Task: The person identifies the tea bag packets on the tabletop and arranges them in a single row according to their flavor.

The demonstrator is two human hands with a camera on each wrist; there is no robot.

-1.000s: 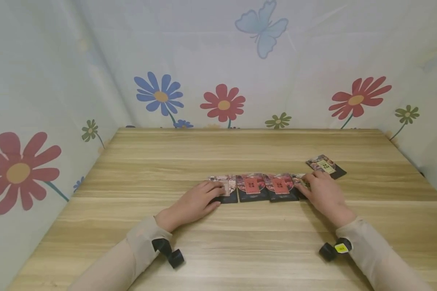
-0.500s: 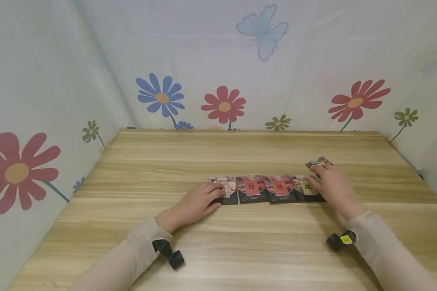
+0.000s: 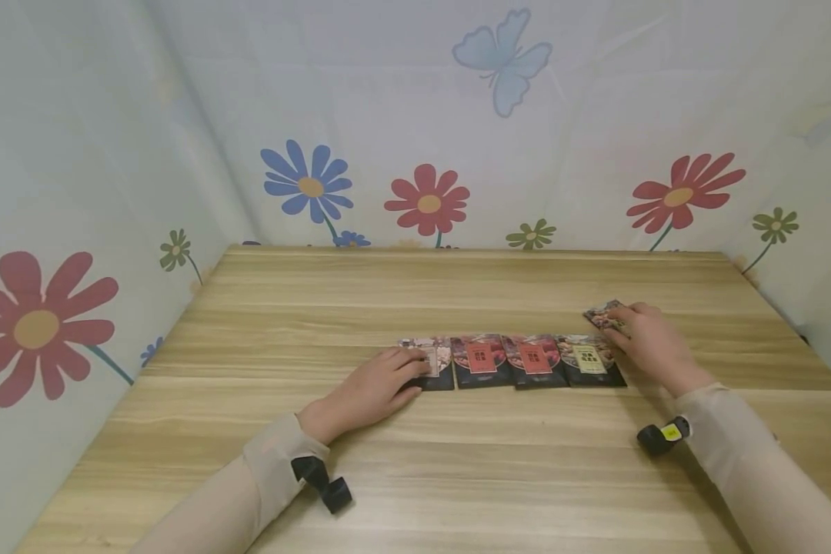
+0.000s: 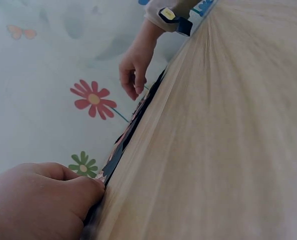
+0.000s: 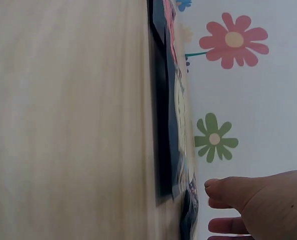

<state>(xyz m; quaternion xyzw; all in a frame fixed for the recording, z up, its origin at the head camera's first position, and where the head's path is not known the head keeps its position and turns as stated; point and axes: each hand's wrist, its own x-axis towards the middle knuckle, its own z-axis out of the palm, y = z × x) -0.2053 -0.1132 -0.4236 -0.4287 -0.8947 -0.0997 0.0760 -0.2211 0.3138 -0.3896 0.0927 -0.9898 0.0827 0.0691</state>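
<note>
Four flat printed sachets lie side by side in a row on the table. The leftmost, a pale-labelled sachet (image 3: 440, 368), lies under the fingers of my left hand (image 3: 370, 388), its thumb at the near edge. Two red-labelled sachets (image 3: 481, 360) fill the middle, and a yellow-labelled sachet (image 3: 587, 360) ends the row at the right. Behind that end lies another dark sachet (image 3: 599, 315), partly covered by my right hand (image 3: 654, 345). In the right wrist view, the right thumb and fingers stretch out beside this sachet (image 5: 190, 210), with a gap visible.
The wood-grain table (image 3: 415, 462) extends in front of and behind the row. A white curtain (image 3: 360, 100) printed with flowers and a butterfly stands along the back and sides. Each wrist carries a black strap camera (image 3: 658, 440).
My right hand has left the yellow-labelled sachet at the row's right end and moved right and back over the separate sachet. My left hand has stayed in place.
</note>
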